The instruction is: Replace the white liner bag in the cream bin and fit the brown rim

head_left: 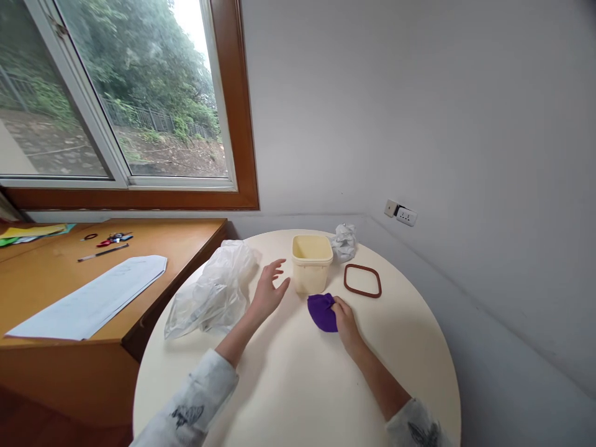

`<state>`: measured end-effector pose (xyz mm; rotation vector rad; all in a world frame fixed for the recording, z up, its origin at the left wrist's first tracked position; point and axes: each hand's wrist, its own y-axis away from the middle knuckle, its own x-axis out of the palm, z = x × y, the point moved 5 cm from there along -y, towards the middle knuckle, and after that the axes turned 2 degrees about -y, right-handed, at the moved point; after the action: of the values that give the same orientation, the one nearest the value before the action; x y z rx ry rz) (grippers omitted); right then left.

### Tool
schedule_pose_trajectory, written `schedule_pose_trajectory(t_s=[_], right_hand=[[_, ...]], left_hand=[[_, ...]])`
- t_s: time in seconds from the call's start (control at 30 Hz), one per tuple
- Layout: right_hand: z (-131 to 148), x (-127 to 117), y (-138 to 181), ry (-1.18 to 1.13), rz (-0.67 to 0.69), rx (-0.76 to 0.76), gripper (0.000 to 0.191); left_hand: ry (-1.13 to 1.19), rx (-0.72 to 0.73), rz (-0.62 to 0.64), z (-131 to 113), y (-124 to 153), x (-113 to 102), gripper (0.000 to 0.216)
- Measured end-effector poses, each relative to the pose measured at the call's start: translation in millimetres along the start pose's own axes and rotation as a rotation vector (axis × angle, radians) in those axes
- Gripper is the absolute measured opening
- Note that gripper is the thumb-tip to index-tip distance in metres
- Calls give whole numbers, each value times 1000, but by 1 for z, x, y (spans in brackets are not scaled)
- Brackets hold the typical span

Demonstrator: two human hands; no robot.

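Note:
On the round cream table (288,379) my right hand (343,318) is closed on a purple cloth (321,312) that rests on the tabletop just in front of a cream square container (311,262). My left hand (269,290) hovers open, fingers spread, just left of the container and beside a crumpled clear plastic bag (210,292). The container stands upright and open at the top.
A brown rounded-square ring (362,280) lies right of the container. Crumpled white plastic (344,241) sits behind it by the wall. At left, a wooden desk (56,310) carries a long white paper (93,297), a pen (102,252) and small items. A wall socket (406,216) is at right.

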<state>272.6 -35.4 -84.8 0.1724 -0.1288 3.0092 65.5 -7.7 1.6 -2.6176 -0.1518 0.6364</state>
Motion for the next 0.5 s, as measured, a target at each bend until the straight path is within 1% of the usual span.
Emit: schedule_pose_trajectory(t_s=[0.1,0.17,0.27,0.37,0.5], right_hand=[[-5,-12,-6,-139,-75,70,10],[-8,-20,-8,-233,-116,117,11],[-8,-30,-10,-344,-152,170,11],[-7,-35,-9,-440,-155,205,16],[-9,-36,-8,-623,-196,252,23]], left_hand=[[-109,77,149,-11,-18,12,60],[-195,131,240,-14,-29,18,61],[-236,191,316,-12,-42,23,49],[-229,222,329,-13,-49,24,28],[-220,258,309,-20,-40,19,23]])
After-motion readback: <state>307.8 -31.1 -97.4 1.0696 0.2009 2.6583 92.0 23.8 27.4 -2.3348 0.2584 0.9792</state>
